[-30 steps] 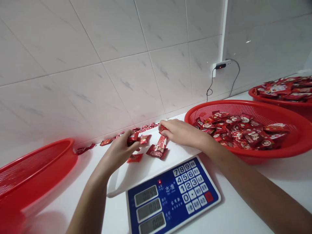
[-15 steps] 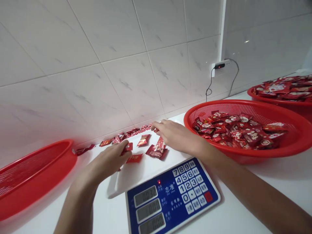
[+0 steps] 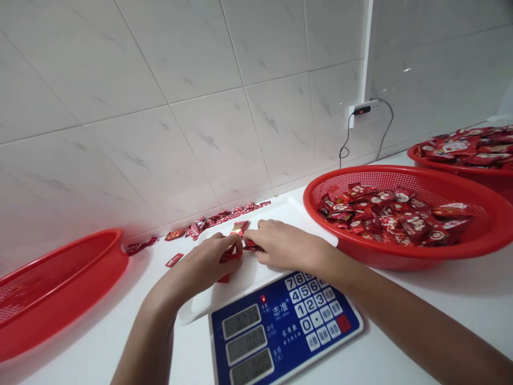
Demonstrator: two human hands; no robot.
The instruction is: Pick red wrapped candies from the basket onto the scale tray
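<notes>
Pinching red candy packets [image 3: 231,258], hands [image 3: 204,264] close, near the scale tray edge [image 3: 188,316]

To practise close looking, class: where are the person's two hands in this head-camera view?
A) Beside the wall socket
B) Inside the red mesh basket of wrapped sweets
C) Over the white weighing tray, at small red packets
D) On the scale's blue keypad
C. The left hand and right hand are both above the white weighing tray, their fingers at small red packets.
</notes>
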